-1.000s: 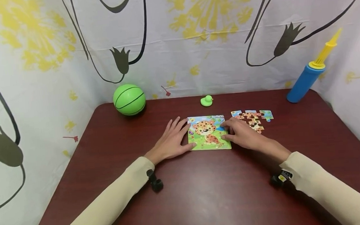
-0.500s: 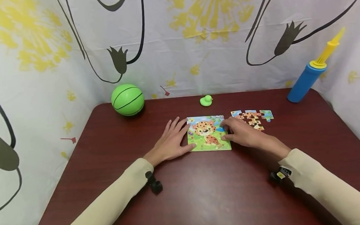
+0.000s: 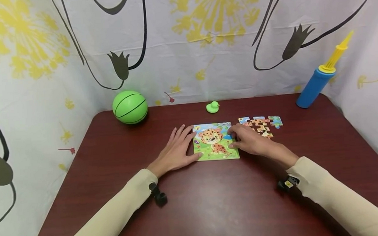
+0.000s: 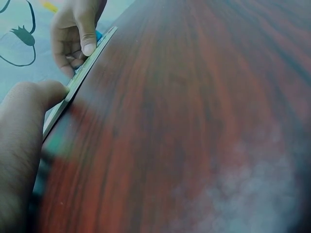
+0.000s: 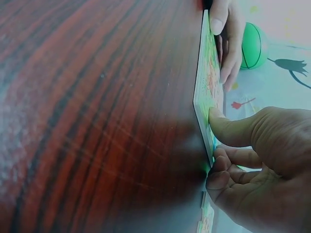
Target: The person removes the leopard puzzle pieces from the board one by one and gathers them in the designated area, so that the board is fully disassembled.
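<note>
Finding the board (image 3: 214,141) lying face up on the surface (image 3: 206,195), between the two grips. At the board's left edge, spreading the left grip (image 3: 177,152) wide, laying straight fingers alongside, resting the thumb on top and clasping nothing. At the board's right edge, bending the right grip (image 3: 251,141) inward, putting thumb and forefinger on the printed face and curling the other fingers against the side, so having hold of that edge; not making out any fingertip underneath. Just beyond the board's right back corner, seeing the loose pieces (image 3: 258,121), partly hidden by the right grip. Behind the board, seeing the duck (image 3: 212,107); farther off, seeing the ball (image 3: 130,107) to its back left and the pump (image 3: 315,84) to its back right. Probably risking a skewed board by pushing unevenly from both sides, a lifted edge by pulling up on the right alone, and scattered pieces by sweeping the right grip carelessly backward.
</note>
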### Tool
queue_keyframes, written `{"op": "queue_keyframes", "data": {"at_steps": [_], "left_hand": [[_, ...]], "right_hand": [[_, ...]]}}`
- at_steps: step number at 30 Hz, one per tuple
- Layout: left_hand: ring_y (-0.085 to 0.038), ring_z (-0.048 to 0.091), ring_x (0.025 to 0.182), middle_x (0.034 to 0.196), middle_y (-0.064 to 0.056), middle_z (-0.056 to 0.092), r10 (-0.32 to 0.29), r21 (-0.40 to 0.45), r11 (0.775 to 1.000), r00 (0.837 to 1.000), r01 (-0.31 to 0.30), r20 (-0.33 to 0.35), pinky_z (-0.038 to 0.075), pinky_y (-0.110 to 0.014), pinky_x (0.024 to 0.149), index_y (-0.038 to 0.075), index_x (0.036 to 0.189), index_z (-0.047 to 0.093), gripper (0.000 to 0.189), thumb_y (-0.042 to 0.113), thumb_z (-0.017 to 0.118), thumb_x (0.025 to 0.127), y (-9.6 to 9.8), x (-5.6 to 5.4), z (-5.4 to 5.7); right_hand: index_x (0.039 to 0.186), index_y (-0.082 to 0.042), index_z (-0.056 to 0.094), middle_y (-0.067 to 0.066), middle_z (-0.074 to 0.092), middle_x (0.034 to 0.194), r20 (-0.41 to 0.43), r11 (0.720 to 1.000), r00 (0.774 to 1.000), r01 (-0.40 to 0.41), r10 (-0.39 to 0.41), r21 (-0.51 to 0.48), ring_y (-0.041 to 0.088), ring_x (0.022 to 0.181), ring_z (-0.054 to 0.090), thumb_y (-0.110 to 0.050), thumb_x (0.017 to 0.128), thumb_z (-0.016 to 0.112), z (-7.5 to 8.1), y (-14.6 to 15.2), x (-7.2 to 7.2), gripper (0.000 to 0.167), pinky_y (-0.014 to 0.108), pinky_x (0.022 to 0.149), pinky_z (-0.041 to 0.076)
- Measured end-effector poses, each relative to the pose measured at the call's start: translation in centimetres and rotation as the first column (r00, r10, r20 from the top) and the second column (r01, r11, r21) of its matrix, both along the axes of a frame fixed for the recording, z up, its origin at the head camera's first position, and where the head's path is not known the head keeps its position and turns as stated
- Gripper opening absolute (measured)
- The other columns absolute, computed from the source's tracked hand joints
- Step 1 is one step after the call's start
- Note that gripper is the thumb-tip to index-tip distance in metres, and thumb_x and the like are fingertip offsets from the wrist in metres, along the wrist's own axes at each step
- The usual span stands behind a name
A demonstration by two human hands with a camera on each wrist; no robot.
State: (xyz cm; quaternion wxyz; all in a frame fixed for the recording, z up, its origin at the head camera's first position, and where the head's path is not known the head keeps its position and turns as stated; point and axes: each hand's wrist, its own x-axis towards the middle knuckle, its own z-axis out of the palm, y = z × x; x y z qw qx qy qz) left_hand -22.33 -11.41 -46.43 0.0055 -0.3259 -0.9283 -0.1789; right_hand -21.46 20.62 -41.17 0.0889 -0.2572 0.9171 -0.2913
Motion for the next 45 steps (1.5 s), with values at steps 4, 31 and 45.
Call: {"op": "queue_keyframes", "data": {"at_steps": [4,31,45], "left_hand": [[-0.040,0.013,0.169,0.180,-0.008,0.029,0.002,-0.001,1.000,1.000,-0.002,0.008,0.006,-0.061,0.135,0.010,0.167,0.046,0.089,0.068,0.062,0.101,-0.1,-0.1,0.0],[-0.039,0.013,0.169,0.180,-0.006,0.029,0.000,-0.010,1.000,1.000,0.000,0.014,0.005,-0.061,0.135,0.010,0.169,0.043,0.091,0.067,0.062,0.102,0.0,-0.1,-0.1],[-0.038,0.013,0.170,0.180,-0.006,0.030,0.001,-0.013,1.000,1.000,0.000,0.018,0.005,-0.059,0.136,0.011,0.169,0.043,0.089,0.067,0.061,0.102,-0.1,-0.2,-0.2]], "right_hand": [[0.128,0.009,0.067,0.013,0.062,0.103,0.001,1.000,1.000,-0.001,0.001,0.001,0.025,0.089,0.054,-0.007,0.101,0.081,0.1,-0.1,-0.1,0.035,0.041,0.079,0.048],[0.121,0.002,0.070,0.014,0.077,0.110,-0.047,0.987,0.994,0.094,-0.101,-0.132,0.028,0.099,0.077,-0.002,0.106,0.073,0.2,0.3,0.5,0.016,0.047,0.085,0.062],[0.117,-0.007,0.078,0.004,0.079,0.105,-0.077,0.986,0.994,0.059,-0.071,-0.154,0.018,0.090,0.069,-0.007,0.106,0.075,-0.8,-0.1,0.1,0.012,0.043,0.081,0.055]]}}
